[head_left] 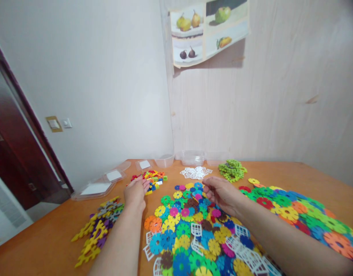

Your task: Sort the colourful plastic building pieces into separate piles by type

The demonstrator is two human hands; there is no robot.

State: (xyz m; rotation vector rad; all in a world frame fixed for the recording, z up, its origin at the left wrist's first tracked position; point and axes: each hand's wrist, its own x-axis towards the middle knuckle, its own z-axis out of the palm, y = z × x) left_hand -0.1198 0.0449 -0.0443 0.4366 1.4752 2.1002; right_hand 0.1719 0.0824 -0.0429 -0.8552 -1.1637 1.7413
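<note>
My left hand reaches over the near left side of a pile of small coloured building bricks. Its fingers are stretched out, loosely apart, with nothing visible in them. My right hand hangs above the far part of a broad heap of coloured notched plastic discs. Its fingers are curled together at the tips, and anything between them is too small or hidden to make out. White plastic window-shaped pieces lie scattered among the discs.
White lattice pieces and green interlocking pieces lie in piles farther back. Larger discs spread out at right; yellow, grey and purple pieces lie at left. Clear tubs and lids line the table's back and left edges.
</note>
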